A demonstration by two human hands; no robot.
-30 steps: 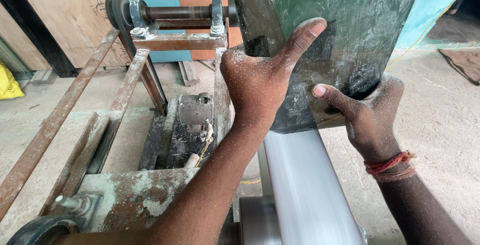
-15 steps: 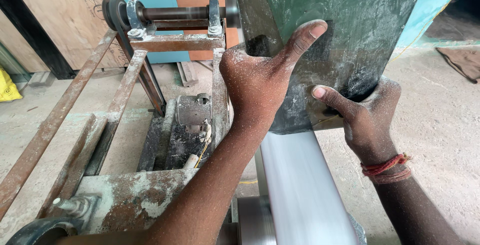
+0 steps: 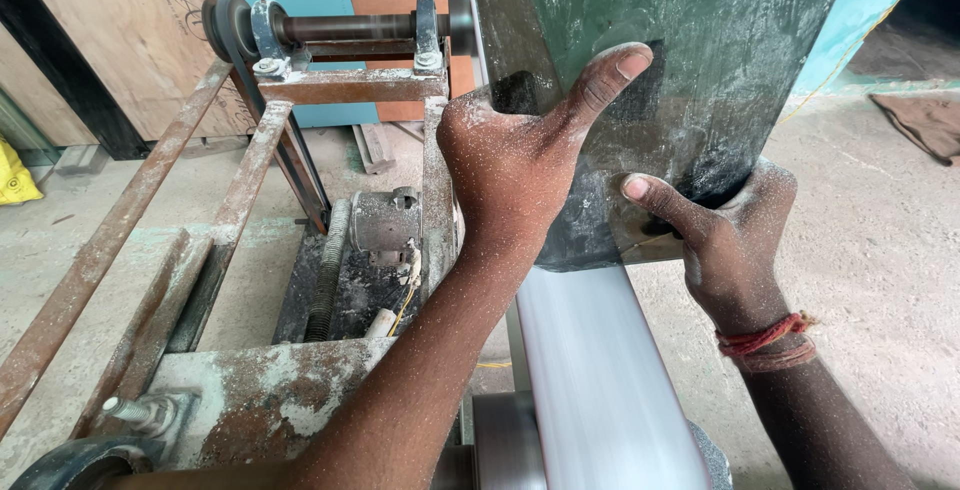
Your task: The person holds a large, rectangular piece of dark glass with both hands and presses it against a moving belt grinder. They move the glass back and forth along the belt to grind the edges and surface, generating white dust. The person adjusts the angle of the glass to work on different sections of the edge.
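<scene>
A large dark green panel (image 3: 690, 40), dusty and scratched, stands on edge over a blurred, pale sanding belt (image 3: 600, 380). My left hand (image 3: 520, 160) presses against the panel's left side, thumb stretched across its face. Gripping the panel's lower right part is my right hand (image 3: 725, 240), thumb on the front and fingers behind; a red thread band circles that wrist. Both hands are speckled with fine dust.
A rusty steel machine frame (image 3: 250, 190) runs along the left, with a shaft and pulley (image 3: 330, 25) at the far end and a grey motor (image 3: 385, 220) low inside. Plywood boards (image 3: 110, 30) lean at the back left. Dusty concrete floor (image 3: 880, 240) lies on the right.
The view has shifted slightly; both hands keep the same hold on the panel, and the belt stays blurred.
</scene>
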